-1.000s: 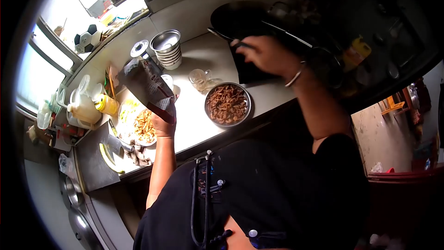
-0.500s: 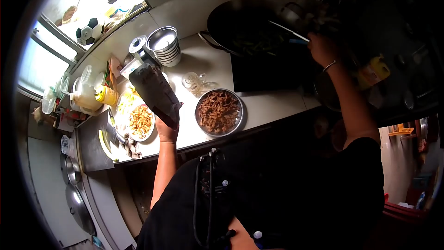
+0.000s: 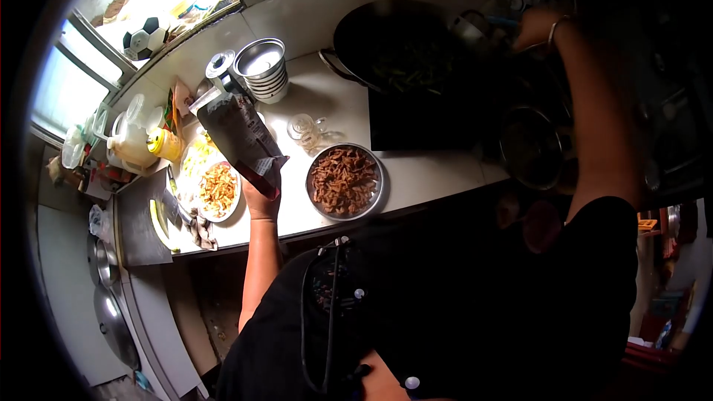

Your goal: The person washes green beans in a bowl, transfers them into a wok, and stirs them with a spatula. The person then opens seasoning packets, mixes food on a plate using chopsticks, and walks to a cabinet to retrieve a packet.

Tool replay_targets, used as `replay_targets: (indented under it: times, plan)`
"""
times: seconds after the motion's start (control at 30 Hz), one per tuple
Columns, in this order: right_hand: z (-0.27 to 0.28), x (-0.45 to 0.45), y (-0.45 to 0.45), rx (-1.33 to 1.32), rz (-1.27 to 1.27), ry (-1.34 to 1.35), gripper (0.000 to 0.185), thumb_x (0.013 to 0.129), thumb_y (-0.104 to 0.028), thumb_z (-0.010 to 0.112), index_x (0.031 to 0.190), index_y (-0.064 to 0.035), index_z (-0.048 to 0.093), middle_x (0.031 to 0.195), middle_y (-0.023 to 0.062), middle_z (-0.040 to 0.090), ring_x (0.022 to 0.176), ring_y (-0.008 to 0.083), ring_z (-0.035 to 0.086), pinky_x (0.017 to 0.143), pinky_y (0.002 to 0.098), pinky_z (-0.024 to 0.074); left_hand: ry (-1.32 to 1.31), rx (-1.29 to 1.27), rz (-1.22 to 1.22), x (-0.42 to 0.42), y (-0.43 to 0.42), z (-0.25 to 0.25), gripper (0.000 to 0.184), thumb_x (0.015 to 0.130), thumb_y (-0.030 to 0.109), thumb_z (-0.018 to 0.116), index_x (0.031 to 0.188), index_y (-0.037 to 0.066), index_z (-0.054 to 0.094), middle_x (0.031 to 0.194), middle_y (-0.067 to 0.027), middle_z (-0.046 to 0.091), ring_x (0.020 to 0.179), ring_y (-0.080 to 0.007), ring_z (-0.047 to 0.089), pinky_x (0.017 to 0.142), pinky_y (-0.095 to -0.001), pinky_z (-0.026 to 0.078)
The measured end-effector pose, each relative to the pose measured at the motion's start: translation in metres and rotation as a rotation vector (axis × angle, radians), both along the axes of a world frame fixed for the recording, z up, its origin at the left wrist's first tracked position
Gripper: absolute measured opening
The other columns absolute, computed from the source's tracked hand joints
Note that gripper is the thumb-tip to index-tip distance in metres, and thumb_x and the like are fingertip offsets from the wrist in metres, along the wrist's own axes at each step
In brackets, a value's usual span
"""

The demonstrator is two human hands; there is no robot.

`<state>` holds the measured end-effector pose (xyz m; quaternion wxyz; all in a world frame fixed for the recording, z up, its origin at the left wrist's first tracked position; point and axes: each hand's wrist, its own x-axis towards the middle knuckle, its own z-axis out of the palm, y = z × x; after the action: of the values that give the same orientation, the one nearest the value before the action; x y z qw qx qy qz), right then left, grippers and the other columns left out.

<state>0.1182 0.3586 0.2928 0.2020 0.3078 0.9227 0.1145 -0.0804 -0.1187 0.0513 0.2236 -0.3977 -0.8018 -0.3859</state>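
My left hand is wrapped round the lower end of a dark printed packet, held tilted above the counter. At the upper right, my right hand is dark and blurred; its fingers are hard to make out, and a blue thing shows beside them. The black wok with green vegetables stands to the left of that hand. A round metal plate of browned meat strips lies on the counter between my arms.
Stacked metal bowls, a glass mug and a plate of orange pieces stand on the counter. Further left are a yellow container and a plastic jug. A metal pan sits at the right.
My right hand has moved from over the wok to its far right, and the long utensil it held no longer shows clearly. My left hand still holds the packet, tilted slightly differently.
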Motion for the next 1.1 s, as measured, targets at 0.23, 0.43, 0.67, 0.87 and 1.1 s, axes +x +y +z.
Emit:
replay_targets:
  times: [0.23, 0.43, 0.67, 0.87, 1.1]
  plan:
    - [-0.111, -0.035, 0.004, 0.032, 0.114, 0.197, 0.028, 0.07, -0.016, 0.063, 0.096, -0.0066, 0.067, 0.09, 0.0177, 0.064, 0.083, 0.0309, 0.062, 0.074, 0.0408, 0.05, 0.031, -0.034, -0.004, 0.006, -0.011, 0.004, 0.012, 0.08, 0.013, 0.062, 0.088, 0.004, 0.064, 0.083, -0.0112, 0.064, 0.076, -0.0285, 0.062, 0.067, -0.0347, 0.049]
    - [-0.006, 0.004, -0.025, 0.091, 0.275, 0.303, 0.033, 0.057, -0.012, 0.068, 0.089, -0.005, 0.066, 0.076, 0.0142, 0.064, 0.072, 0.0268, 0.063, 0.064, 0.0367, 0.0495, -0.079, 0.025, 0.027, -0.005, -0.01, -0.012, 0.013, 0.08, 0.015, 0.063, 0.088, 0.005, 0.063, 0.081, -0.0116, 0.065, 0.075, -0.0293, 0.063, 0.067, -0.0353, 0.049]
    - [-0.01, 0.017, 0.017, -0.085, -0.054, -0.164, 0.039, 0.054, -0.024, 0.071, 0.088, -0.0042, 0.067, 0.079, 0.015, 0.065, 0.071, 0.0246, 0.063, 0.062, 0.0349, 0.0496, -0.181, 0.078, -0.012, -0.003, -0.011, -0.007, 0.015, 0.08, 0.017, 0.064, 0.088, 0.005, 0.063, 0.081, -0.0123, 0.065, 0.075, -0.0295, 0.063, 0.067, -0.0342, 0.049]
    - [-0.113, -0.018, 0.002, -0.206, 0.137, 0.253, 0.033, 0.058, -0.024, 0.069, 0.083, -0.0024, 0.065, 0.078, 0.0147, 0.066, 0.074, 0.0243, 0.063, 0.067, 0.0356, 0.0491, -0.173, 0.042, 0.005, -0.009, -0.022, -0.011, 0.017, 0.08, 0.017, 0.064, 0.089, 0.003, 0.062, 0.083, -0.0126, 0.064, 0.077, -0.0278, 0.063, 0.069, -0.0333, 0.049]
    - [-0.049, -0.006, -0.025, 0.044, 0.371, 0.585, 0.036, 0.063, -0.002, 0.063, 0.099, -0.0084, 0.064, 0.085, 0.011, 0.066, 0.08, 0.0282, 0.063, 0.071, 0.0363, 0.0491, -0.206, 0.036, -0.026, -0.008, -0.015, -0.005, 0.015, 0.081, 0.015, 0.063, 0.089, 0.002, 0.062, 0.082, -0.0128, 0.064, 0.076, -0.0281, 0.063, 0.068, -0.0331, 0.048]
